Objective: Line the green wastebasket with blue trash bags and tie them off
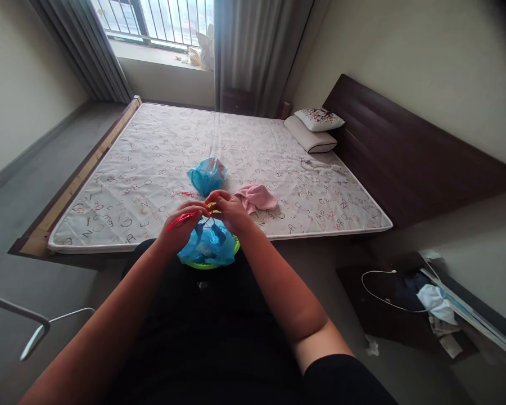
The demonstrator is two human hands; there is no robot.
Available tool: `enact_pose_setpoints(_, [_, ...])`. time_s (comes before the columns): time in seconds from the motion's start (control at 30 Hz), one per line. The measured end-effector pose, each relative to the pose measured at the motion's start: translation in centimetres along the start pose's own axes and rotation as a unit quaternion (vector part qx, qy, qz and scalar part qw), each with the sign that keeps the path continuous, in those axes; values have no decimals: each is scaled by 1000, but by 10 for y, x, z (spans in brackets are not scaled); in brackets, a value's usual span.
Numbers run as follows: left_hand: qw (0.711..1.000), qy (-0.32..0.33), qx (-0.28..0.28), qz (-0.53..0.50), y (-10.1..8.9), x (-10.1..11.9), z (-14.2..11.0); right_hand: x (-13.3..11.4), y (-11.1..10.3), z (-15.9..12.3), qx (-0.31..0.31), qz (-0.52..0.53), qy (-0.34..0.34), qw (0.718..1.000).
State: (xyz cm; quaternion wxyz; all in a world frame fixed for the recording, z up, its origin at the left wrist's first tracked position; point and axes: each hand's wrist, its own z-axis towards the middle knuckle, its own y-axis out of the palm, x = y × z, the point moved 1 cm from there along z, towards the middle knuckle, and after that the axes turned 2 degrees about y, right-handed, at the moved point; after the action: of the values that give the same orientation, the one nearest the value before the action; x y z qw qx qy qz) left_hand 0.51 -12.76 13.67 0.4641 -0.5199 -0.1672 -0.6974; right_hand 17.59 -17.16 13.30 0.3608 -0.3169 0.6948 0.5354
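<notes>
- Black clothing [206,337] fills the space nearest the camera at 6 o'clock, with bare forearms reaching up from 7 and 5 o'clock.
- Red strands [181,220] are at the hands, just left of the picture's centre, above the lap; part trails across the left hand, and thin loops hang between the hands.
- Left hand [180,224]: nearly closed, fingers bent, gripping the red strands.
- Right hand [230,211]: partly curled, thumb and forefinger brought together close to the left fingertips, pinching at the strands; the exact hold is too small to tell.
- Just below the hands, toward 6 o'clock, a crumpled blue bag [211,246] sits in a green basket [206,266] on the lap.
- Just beyond the hands, at 12 o'clock, a filled blue bundle [208,176] rests on the patterned mattress [152,152]; another red piece [189,194] lies near its base.
- Close by at 2 o'clock, a pink cloth [259,198] lies bunched beside the right hand.
- Farther toward 2 o'clock, a printed pillow [320,119] leans on a plain one [307,135] near the dark headboard [409,146]; a cable [320,166] lies nearer.
- At 4 o'clock, a white cloth [437,304] and a white cord [377,295] lie by a dark surface [362,301].
- At 8 o'clock, a bent metal rod [21,312] shows.
- Toward 11 o'clock, gray curtains [253,50] flank a barred window [168,19].
</notes>
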Motion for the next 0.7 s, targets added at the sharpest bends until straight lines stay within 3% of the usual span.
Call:
enact_pose_setpoints(0.13, [997, -46, 45, -41, -9, -3, -3, -16, -11, 6, 71, 105, 13, 992])
enact_pose_setpoints(0.27, [991, -84, 104, -25, -27, -23, -8, -37, -30, 7, 114, 148, 13, 982])
enact_pose_setpoints(0.43, [993, -60, 63, 80, -42, -48, -5, -56, -49, 11, 130, 84, -15, 988])
enact_pose_setpoints(0.5, [992, -65, 74, 77, -43, -50, -1, -61, -51, 11, 134, 35, -47, 989])
enact_pose_setpoints(0.6, [991, -82, 100, 46, -45, -45, 11, -66, -42, 7, 65, -133, -92, 985])
enact_pose_setpoints(0.7, [991, -66, 102, 57, -46, -27, 26, -66, -20, 3, -64, -335, -70, 937])
